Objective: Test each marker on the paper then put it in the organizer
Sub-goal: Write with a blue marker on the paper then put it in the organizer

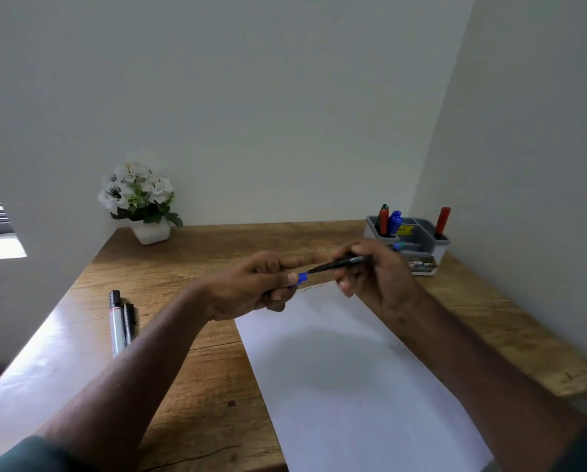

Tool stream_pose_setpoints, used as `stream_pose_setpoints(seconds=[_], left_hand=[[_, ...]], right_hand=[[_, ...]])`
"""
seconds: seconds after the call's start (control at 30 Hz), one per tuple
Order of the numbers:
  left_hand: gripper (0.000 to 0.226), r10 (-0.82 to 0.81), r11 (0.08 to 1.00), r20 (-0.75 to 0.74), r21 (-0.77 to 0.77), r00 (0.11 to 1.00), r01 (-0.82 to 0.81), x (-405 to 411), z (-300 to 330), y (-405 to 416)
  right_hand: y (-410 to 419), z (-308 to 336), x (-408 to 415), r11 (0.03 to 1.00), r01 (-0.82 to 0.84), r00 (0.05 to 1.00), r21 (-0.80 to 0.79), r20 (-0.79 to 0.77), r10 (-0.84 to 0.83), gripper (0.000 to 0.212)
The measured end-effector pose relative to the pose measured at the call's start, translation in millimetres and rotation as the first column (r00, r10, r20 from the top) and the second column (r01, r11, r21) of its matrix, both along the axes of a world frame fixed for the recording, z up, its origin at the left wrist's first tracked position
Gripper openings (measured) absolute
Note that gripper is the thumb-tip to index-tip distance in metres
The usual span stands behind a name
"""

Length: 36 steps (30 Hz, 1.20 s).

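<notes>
A black-barrelled marker (pixel 345 262) with a blue end was held above the far edge of the white paper (pixel 353 369), gripped by the curled fingers of the right hand (pixel 374 274). Its blue cap (pixel 302 277) was pinched in the left hand (pixel 254 284), just at the marker's tip. The grey organizer (pixel 418 233) was placed at the desk's far right corner, with red, green and blue markers (pixel 389 221) stood upright in it. Two more pens (pixel 120 321) were laid side by side on the wooden desk (pixel 200 369), left of the paper. A pot of white flowers (pixel 138 199) was set by the wall.
</notes>
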<state>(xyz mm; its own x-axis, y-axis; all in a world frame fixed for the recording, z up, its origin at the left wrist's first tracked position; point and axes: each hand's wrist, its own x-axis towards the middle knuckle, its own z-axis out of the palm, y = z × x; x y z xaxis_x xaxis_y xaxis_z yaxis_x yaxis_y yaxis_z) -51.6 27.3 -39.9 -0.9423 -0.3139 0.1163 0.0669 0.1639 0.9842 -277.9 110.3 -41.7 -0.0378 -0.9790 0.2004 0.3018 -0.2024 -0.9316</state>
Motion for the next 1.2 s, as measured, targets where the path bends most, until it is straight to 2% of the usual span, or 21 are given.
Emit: stream_pose_setpoints(seconds=[0.07, 0.13, 0.2, 0.23, 0.3, 0.33, 0.4, 0.5, 0.63, 0.97, 1.2], left_hand=[[0.04, 0.024, 0.996, 0.01, 0.083, 1.0, -0.024, 9.0, -0.2, -7.1], [0.033, 0.174, 0.983, 0.046, 0.049, 0.984, -0.177, 11.4, -2.8, -11.8], [0.025, 0.377, 0.92, 0.1, -0.157, 0.921, -0.359, 6.0, -4.1, -13.8], [0.019, 0.466, 0.851, 0.108, -0.326, 0.878, -0.412, 2.2, -5.8, -15.3], [0.014, 0.59, 0.675, 0.115, -0.613, 0.799, -0.41, -3.0, -10.6, -18.8], [0.017, 0.633, 0.614, 0.134, -0.687, 0.763, -0.389, -3.7, -13.0, -20.9], [0.025, 0.696, 0.555, 0.187, -0.753, 0.694, -0.354, -2.9, -15.2, -24.4], [0.036, 0.741, 0.512, 0.226, -0.8, 0.633, -0.313, -2.5, -18.5, -26.6], [0.04, 0.755, 0.511, 0.241, -0.8, 0.611, -0.316, -1.0, -22.0, -29.8], [0.044, 0.77, 0.506, 0.264, -0.808, 0.581, -0.303, -1.4, -25.7, -34.6], [0.044, 0.77, 0.509, 0.265, -0.803, 0.58, -0.309, -0.7, -25.0, -33.4]], right_hand=[[1.0, 5.9, -19.9, 0.999, 0.03, 0.996, 0.019, 0.085, -0.031, 0.039], [1.9, 5.4, -34.6, 0.994, 0.092, 0.995, 0.056, 0.023, -0.093, 0.043], [3.0, -2.7, -37.3, 0.977, 0.198, 0.972, 0.077, -0.147, -0.185, 0.037], [4.0, -8.4, -36.0, 0.968, 0.243, 0.941, 0.065, -0.256, -0.219, 0.029], [3.6, -16.9, -29.0, 0.95, 0.312, 0.85, -0.012, -0.443, -0.285, 0.018], [0.8, -19.6, -25.0, 0.93, 0.364, 0.796, -0.053, -0.501, -0.34, 0.019], [-9.4, -21.9, -17.4, 0.877, 0.471, 0.717, -0.099, -0.536, -0.445, 0.027], [-26.4, -20.0, -8.1, 0.861, 0.501, 0.705, -0.089, -0.536, -0.465, 0.019], [-33.4, -29.5, -7.6, 0.884, 0.442, 0.586, -0.152, -0.698, -0.413, 0.018], [-34.3, -45.7, -12.1, 0.857, 0.509, 0.607, -0.075, -0.674, -0.42, 0.019], [-35.0, -47.4, -11.2, 0.87, 0.483, 0.582, -0.101, -0.705, -0.405, 0.02]])
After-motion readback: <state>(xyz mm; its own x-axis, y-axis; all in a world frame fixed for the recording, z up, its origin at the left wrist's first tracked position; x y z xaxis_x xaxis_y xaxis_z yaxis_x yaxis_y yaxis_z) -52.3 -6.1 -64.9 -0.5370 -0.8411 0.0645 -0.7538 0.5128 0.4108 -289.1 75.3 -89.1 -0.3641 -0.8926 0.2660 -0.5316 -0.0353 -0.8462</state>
